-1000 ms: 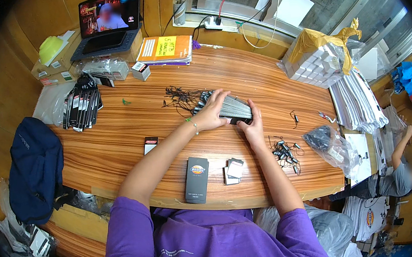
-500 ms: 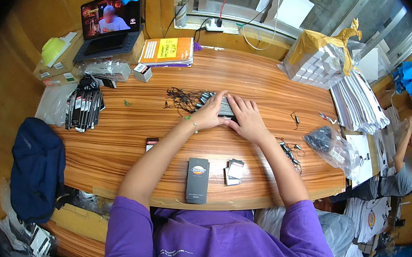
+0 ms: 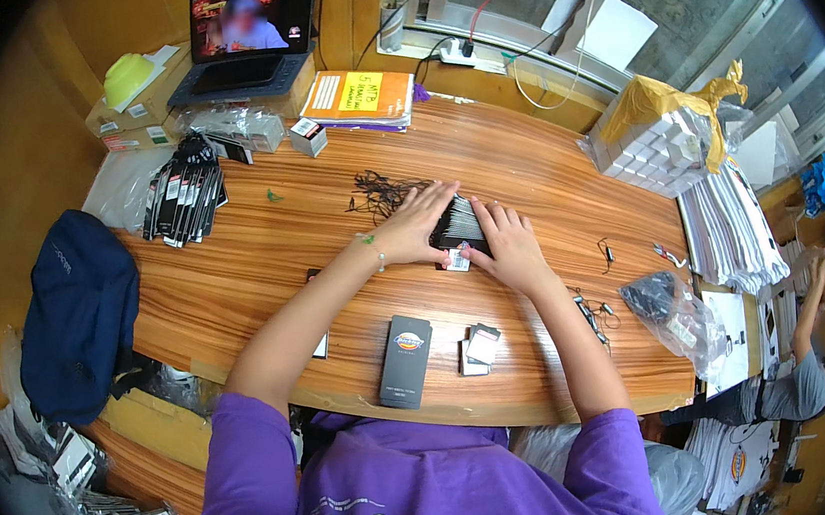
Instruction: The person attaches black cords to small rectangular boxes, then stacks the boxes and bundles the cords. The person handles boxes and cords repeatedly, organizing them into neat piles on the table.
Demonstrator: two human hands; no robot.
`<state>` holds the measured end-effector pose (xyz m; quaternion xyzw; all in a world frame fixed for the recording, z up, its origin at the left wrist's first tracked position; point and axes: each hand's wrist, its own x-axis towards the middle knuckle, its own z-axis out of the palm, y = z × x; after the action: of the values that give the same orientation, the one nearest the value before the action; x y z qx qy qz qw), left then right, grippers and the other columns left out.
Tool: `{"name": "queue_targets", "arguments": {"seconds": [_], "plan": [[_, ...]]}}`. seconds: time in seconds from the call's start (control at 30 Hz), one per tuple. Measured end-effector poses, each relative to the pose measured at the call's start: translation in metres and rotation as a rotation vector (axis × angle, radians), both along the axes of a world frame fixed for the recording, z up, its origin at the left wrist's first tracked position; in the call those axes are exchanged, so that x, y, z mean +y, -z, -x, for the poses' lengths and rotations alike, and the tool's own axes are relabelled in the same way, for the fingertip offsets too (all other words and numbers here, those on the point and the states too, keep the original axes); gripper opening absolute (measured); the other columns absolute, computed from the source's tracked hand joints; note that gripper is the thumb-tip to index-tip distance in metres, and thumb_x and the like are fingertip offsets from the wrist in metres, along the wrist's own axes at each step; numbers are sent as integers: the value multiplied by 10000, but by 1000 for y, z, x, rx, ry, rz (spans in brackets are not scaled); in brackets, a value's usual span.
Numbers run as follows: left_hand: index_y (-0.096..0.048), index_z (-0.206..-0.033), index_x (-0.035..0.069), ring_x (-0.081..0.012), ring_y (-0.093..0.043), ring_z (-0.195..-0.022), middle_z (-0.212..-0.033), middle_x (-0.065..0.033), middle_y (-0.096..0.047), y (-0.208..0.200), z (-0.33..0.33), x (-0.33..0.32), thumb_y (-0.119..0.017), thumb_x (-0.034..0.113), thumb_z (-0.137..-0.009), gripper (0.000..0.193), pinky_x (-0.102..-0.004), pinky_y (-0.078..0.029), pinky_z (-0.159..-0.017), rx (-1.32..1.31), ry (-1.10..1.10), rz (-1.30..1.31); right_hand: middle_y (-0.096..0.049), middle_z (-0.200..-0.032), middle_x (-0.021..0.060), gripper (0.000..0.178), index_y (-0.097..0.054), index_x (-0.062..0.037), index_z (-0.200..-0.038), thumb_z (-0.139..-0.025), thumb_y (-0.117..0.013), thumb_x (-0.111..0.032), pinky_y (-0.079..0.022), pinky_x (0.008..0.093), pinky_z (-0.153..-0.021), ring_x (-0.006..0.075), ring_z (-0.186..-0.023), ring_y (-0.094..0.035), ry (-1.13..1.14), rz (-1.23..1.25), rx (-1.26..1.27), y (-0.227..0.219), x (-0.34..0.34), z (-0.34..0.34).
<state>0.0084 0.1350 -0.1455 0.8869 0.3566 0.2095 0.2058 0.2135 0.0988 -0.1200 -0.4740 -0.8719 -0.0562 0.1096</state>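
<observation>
On the wooden table, a stack of black hang tags (image 3: 461,220) lies between my two hands, its many edges showing as a row of thin pale lines. My left hand (image 3: 416,227) clasps the stack's left side, with fingers stretched along it and the thumb at the near end. From the right, my right hand (image 3: 514,247) presses the other side, its thumb also at the near end. A white printed label (image 3: 456,260) shows on the nearest tag, between the thumbs. Tangled black cords (image 3: 386,192) trail out beyond my left hand.
Nearer me lie a dark grey tag pile (image 3: 405,359) and small white-and-black cards (image 3: 480,348). Bundled tags (image 3: 184,203), a tablet (image 3: 247,23) and notebooks (image 3: 360,97) stand left. Right are wrapped white boxes (image 3: 646,137), a plastic bag (image 3: 675,315) and another person (image 3: 798,383).
The stack is now more exposed, with the labelled tag visible at its near end. My hands sit slightly farther apart at the fingertips. The whole view has shifted a little.
</observation>
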Motion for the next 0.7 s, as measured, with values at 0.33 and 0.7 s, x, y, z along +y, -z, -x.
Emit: {"name": "queue_targets", "arguments": {"seconds": [0.33,0.7], "plan": [[-317,-1250,6,-322,-339,-1205,-1239,-184,-392,-1,-10,18,-674,391,-690,768,-493,-170,-1047,108,57,-108,-479,-1077,152,745,-333,-15,-1270,-676,-666,-318,-387,425,-826,291,-1019,-463,31,112,-22,-12,2,8],[-75,-1354,-29,-306,-155,-1318,-1391,-240,-180,-1,5,12,-641,476,-708,997,-458,-126,-1069,155,16,37,-471,-1135,144,755,-339,-22,-1215,-602,-720,-244,-390,512,-835,310,-1074,-451,261,238,-40,-5,21,35]]}}
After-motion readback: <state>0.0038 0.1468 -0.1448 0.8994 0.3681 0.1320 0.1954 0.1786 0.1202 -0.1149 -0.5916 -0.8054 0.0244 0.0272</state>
